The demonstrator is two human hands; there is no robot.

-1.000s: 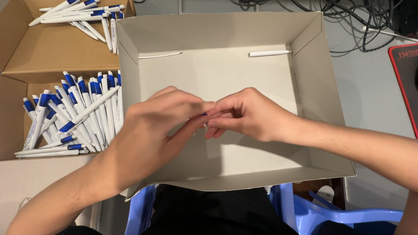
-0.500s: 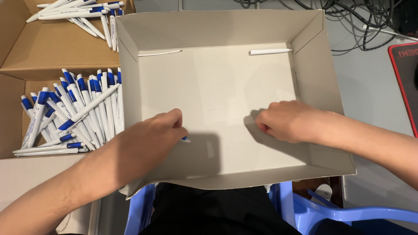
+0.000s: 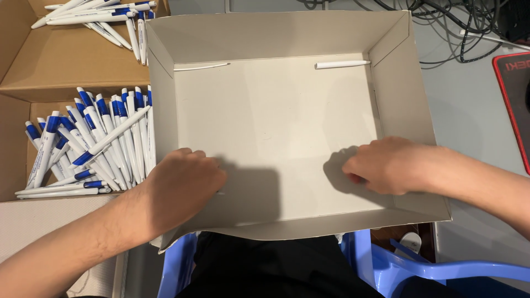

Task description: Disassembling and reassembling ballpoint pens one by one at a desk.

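Observation:
A pale cardboard box (image 3: pixel 276 36) lies open in front of me. My left hand (image 3: pixel 182 185) rests knuckles up in its near left corner. The fingers are curled, and a small pale pen tip (image 3: pixel 221 192) pokes out beside them. My right hand (image 3: pixel 386 165) is curled on the box floor by the near right wall, and I cannot see anything in it. The two hands are far apart. A white pen barrel (image 3: pixel 342 64) and a thin white strip (image 3: pixel 201 67) lie along the far wall.
A brown carton on the left holds a heap of white and blue pens (image 3: pixel 94 143). More of these pens (image 3: pixel 94 14) lie at the top left. Cables (image 3: pixel 441 16) and a red-edged black mat (image 3: pixel 513 94) sit at the right, and a blue plastic stool (image 3: pixel 386 265) is below.
My hands were joined at the box's middle on a pen. They have moved apart, the left to the near left corner and the right to the near right side.

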